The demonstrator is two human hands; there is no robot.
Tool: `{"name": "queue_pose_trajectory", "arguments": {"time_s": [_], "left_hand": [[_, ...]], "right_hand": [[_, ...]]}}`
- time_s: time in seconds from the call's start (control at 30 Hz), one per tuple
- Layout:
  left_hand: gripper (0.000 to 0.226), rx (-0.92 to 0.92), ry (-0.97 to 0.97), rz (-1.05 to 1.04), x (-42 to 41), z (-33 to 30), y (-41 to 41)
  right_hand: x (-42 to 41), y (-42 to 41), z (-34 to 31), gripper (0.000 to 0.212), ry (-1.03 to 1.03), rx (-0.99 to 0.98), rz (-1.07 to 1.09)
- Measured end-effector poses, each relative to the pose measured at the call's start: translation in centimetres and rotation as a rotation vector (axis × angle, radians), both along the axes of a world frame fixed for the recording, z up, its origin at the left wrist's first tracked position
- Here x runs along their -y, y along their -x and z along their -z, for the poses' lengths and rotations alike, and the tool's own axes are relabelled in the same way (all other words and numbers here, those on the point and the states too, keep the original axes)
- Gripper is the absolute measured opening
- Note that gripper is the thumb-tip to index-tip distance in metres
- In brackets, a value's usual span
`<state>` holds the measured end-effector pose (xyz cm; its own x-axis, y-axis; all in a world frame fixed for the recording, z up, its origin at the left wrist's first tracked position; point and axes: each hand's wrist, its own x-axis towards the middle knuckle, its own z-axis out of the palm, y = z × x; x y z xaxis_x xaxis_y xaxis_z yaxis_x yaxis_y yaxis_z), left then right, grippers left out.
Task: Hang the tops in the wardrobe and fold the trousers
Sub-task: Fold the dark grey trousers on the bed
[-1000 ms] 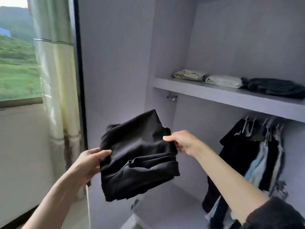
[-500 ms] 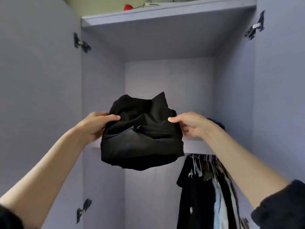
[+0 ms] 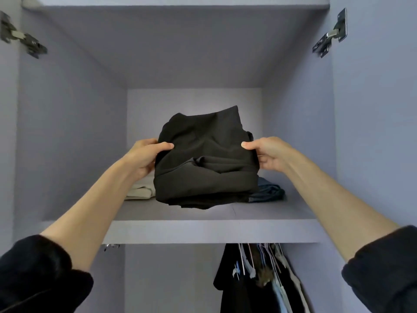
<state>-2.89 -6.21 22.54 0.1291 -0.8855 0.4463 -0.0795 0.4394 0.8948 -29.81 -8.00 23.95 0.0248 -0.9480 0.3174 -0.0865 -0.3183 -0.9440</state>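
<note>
Since a moment ago you've raised the folded black trousers (image 3: 206, 161) level with the wardrobe shelf (image 3: 209, 229) and moved in closer. Your left hand (image 3: 144, 158) and right hand (image 3: 268, 153) grip the bundle's sides, thumbs on top, fingers curled underneath. It hangs over the shelf between a cream garment (image 3: 140, 189) and a dark blue one (image 3: 267, 190). Open room lies above and behind. Tops on hangers (image 3: 259, 276) hang below.
</note>
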Motion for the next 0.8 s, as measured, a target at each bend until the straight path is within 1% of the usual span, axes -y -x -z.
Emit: {"name": "queue_pose_trajectory", "arguments": {"time_s": [0.07,0.17,0.23,0.27,0.33,0.37,0.4,0.43,0.53,0.57,0.63,0.7,0.77,0.8], "left_hand": [[0.015,-0.001,-0.035,-0.015,3.1,0.3,-0.2],[0.028,0.003,-0.105,-0.049,6.4,1.2,-1.4],[0.035,0.053,-0.180,-0.073,9.2,2.6,-1.8],[0.038,0.120,-0.236,-0.099,9.8,3.4,-1.9],[0.041,0.357,-0.365,-0.181,11.4,4.7,-1.9],[0.034,0.486,-0.396,-0.218,11.9,5.3,-1.9],[0.026,0.599,-0.383,-0.226,12.0,5.3,-1.7],[0.026,0.683,-0.329,-0.226,12.0,5.0,-1.2],[0.034,0.801,-0.159,-0.156,11.4,4.0,1.1],[0.036,0.864,-0.128,-0.114,11.2,4.2,2.0],[0.045,1.055,-0.073,-0.065,11.2,5.4,3.6],[0.051,1.260,-0.070,-0.103,11.7,7.6,4.2],[0.053,1.426,-0.105,-0.217,12.3,9.1,3.8],[0.052,1.457,-0.114,-0.264,12.6,9.4,3.4]], "right_hand": [[3.1,0.1,0.6,0.032,-0.030,-0.003,-0.018],[7.1,-0.5,1.9,0.030,-0.099,0.014,-0.055],[10.0,-1.2,3.7,0.031,-0.158,-0.003,-0.070],[11.0,-1.7,4.6,0.032,-0.186,-0.055,-0.042],[13.3,-2.8,6.6,0.029,-0.196,-0.242,0.039],[14.3,-3.2,7.4,0.030,-0.171,-0.343,0.074],[14.7,-3.4,7.6,0.029,-0.136,-0.408,0.097],[14.8,-3.4,7.4,0.030,-0.102,-0.445,0.104],[13.8,-3.3,6.4,0.041,0.018,-0.536,0.115],[13.3,-3.4,6.3,0.042,0.049,-0.577,0.086],[12.0,-3.7,6.6,0.034,0.028,-0.685,-0.002],[11.7,-4.3,7.6,0.026,-0.046,-0.729,-0.068],[11.9,-5.1,8.6,0.032,-0.043,-0.709,-0.104],[12.1,-5.6,9.0,0.035,-0.008,-0.715,-0.102]]}}
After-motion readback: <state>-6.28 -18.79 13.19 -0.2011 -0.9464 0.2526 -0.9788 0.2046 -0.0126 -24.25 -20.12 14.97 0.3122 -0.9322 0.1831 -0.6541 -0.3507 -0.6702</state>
